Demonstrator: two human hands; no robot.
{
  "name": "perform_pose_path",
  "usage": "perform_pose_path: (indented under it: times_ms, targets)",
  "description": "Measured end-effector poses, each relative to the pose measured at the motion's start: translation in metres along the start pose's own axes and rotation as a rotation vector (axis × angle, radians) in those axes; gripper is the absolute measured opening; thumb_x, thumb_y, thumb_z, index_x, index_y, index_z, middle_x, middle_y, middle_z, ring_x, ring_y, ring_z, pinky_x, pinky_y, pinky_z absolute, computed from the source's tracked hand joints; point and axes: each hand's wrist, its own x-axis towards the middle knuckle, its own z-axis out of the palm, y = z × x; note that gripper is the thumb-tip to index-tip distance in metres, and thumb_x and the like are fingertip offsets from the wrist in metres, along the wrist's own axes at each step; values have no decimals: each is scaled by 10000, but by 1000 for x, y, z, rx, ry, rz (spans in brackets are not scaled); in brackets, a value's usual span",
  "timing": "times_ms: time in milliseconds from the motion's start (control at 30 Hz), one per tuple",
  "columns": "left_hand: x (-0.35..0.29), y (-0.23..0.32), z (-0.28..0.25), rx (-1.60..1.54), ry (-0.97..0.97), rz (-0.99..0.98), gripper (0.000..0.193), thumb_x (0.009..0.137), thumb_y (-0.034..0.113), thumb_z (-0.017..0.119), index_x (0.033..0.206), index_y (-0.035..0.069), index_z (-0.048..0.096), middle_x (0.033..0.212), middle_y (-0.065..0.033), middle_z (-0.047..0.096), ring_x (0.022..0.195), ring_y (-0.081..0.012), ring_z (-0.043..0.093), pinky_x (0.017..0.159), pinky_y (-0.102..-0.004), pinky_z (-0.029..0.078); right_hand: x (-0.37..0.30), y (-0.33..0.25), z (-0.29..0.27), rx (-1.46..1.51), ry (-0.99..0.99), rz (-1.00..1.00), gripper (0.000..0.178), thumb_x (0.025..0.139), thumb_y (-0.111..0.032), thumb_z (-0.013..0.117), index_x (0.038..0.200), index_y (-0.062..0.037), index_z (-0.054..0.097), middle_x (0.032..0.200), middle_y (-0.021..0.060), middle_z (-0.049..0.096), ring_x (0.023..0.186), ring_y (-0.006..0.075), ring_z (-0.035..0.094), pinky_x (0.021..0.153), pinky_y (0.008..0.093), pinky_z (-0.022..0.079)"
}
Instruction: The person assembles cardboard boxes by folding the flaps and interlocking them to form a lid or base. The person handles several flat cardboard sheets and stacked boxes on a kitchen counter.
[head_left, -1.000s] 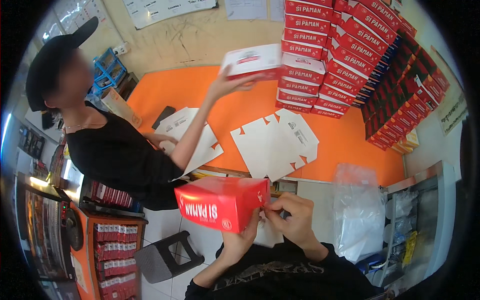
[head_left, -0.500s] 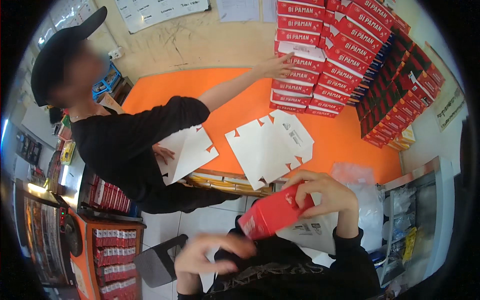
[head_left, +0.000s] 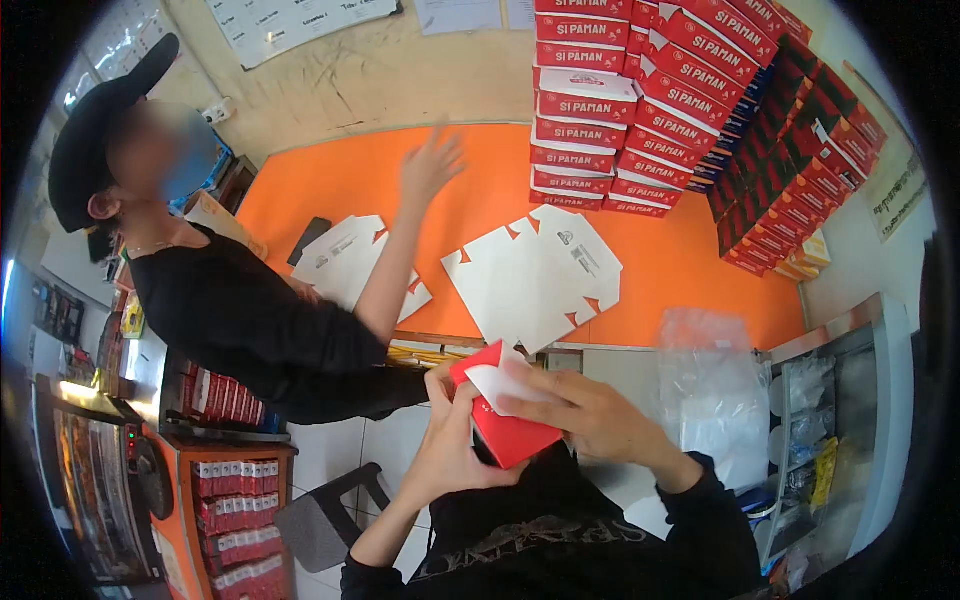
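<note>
My left hand is wrapped round the side and underside of a small red cardboard box, held in front of my chest. The box is tilted, and a white inner flap shows at its far end. Across that flap lie the fingers of my right hand, gripping the box from the right; its thumb is hidden. Beyond my hands, a flat white carton blank with notched edges rests on the orange table.
A co-worker in black stands at the left, near another white blank and a dark phone. Stacked red boxes rise at the back right. Clear plastic bags and a glass-fronted cabinet are at my right.
My left hand has come up and taken hold of the red box, which has turned and moved slightly left. My right hand has shifted onto its flap. The co-worker's hand has left the stack.
</note>
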Motion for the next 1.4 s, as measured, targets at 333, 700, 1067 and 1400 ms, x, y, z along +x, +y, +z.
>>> perform_pose_path:
  times_ms: [333,700,1067,1400]
  targets:
    - [-20,10,3,-423,-133,-156,1221,414,215,874,1401,129,160,1271,-205,227,1235,-374,238,1044,-435,263,-5,-23,-22,340,5,-409,292,800,-322,634,1074,-228,670,1195,46,585,758,194,592,697,346,472]
    - [-22,-72,30,-1654,379,-664,791,744,606,477,1305,54,397,1222,-194,504,1123,-339,504,896,-492,450,13,10,22,581,-292,-326,373,825,-97,573,1164,-252,597,1455,163,259,1314,386,288,1065,461,270]
    - [-24,-27,45,-1852,272,-1032,764,727,605,473,1310,117,400,1244,-120,497,1154,-297,474,962,-480,365,13,14,34,353,272,346,372,721,-169,707,1061,-110,566,996,105,581,783,271,641,667,329,533]
    - [-50,-36,59,-1812,402,-874,714,759,572,468,1277,84,414,1171,-118,533,1062,-260,533,890,-416,433,4,29,78,-19,463,-159,530,751,-274,704,1243,-173,536,967,76,616,758,260,571,713,318,480]
